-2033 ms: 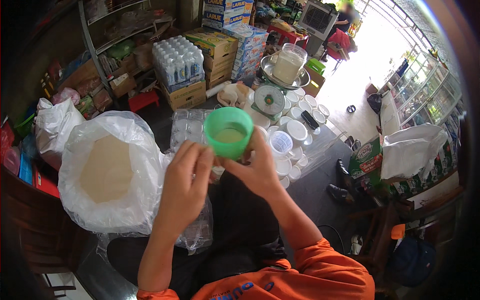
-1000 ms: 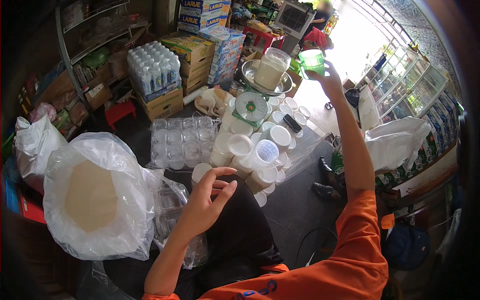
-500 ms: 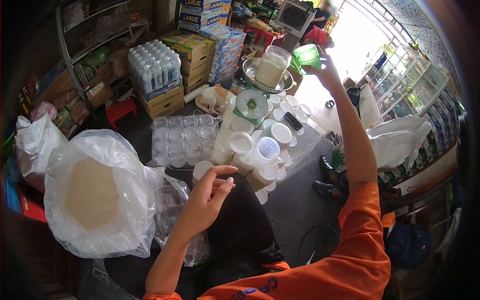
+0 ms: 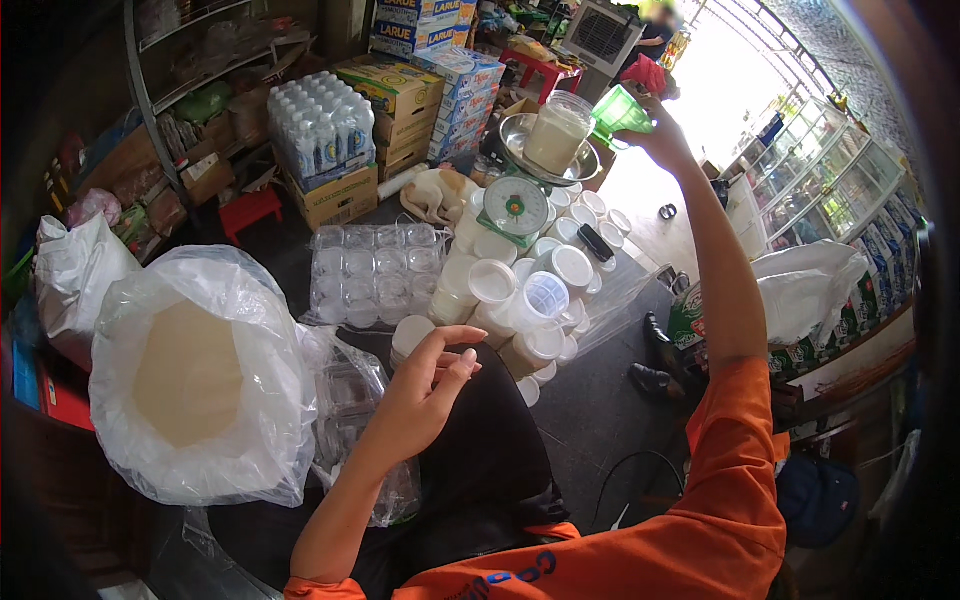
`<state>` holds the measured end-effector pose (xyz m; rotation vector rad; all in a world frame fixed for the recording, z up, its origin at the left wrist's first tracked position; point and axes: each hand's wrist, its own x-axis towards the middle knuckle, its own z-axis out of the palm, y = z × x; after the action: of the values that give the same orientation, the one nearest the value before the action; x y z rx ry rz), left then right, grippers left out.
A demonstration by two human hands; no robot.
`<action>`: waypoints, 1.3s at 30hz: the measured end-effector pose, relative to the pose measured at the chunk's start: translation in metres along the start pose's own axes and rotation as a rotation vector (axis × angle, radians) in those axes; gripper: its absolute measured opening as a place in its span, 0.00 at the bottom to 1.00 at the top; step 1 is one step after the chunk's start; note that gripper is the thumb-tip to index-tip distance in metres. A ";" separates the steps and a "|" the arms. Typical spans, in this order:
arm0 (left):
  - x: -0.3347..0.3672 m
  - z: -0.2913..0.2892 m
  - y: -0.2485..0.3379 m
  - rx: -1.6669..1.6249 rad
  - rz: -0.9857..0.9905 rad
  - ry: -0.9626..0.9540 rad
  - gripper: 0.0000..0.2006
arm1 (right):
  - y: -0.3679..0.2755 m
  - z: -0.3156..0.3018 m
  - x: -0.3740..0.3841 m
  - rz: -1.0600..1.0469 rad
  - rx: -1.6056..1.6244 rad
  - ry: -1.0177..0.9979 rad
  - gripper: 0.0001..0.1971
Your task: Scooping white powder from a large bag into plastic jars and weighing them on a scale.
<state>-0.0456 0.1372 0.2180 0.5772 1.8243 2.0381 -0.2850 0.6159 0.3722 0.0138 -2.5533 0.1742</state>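
My right hand (image 4: 662, 138) is stretched far out and grips a green plastic measuring cup (image 4: 616, 112). The cup is tilted beside the mouth of a clear plastic jar (image 4: 556, 136), which is partly filled with pale powder or grain. That jar stands in the metal pan (image 4: 590, 168) of a green dial scale (image 4: 518, 206). Over my knee, my left hand (image 4: 425, 392) hangs with loosely bent fingers and holds nothing. A white-lidded tub (image 4: 411, 333) stands close beyond it. To my left, an opened plastic-lined sack (image 4: 190, 372) holds a pale beige heap.
Several white-lidded tubs (image 4: 573, 264) crowd around the scale, with a white basket (image 4: 546, 296) and a black object (image 4: 595, 242) on top. Empty clear jars (image 4: 375, 272) lie in plastic wrap. A dog (image 4: 437, 194) rests behind them. Bottles (image 4: 320, 125) and cartons (image 4: 400, 95) are stacked farther back.
My right hand has tipped the green cup more steeply toward the jar. The view has shifted slightly, while my left hand keeps nearly the same pose.
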 end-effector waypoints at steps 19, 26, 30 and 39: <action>-0.001 0.001 -0.008 0.018 0.016 -0.023 0.15 | -0.014 -0.014 0.035 -0.237 -0.267 -0.029 0.48; -0.002 -0.002 -0.007 0.003 0.016 -0.018 0.15 | -0.033 -0.021 0.033 -0.257 -0.307 -0.025 0.47; -0.003 -0.004 -0.002 0.033 0.014 -0.010 0.15 | -0.055 -0.026 0.029 -0.225 -0.326 -0.069 0.44; -0.004 -0.003 -0.006 0.085 0.034 -0.042 0.15 | -0.061 -0.023 0.032 -0.202 -0.390 -0.086 0.43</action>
<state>-0.0434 0.1334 0.2114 0.6744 1.8967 1.9623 -0.2964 0.5590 0.4161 0.1308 -2.6077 -0.4098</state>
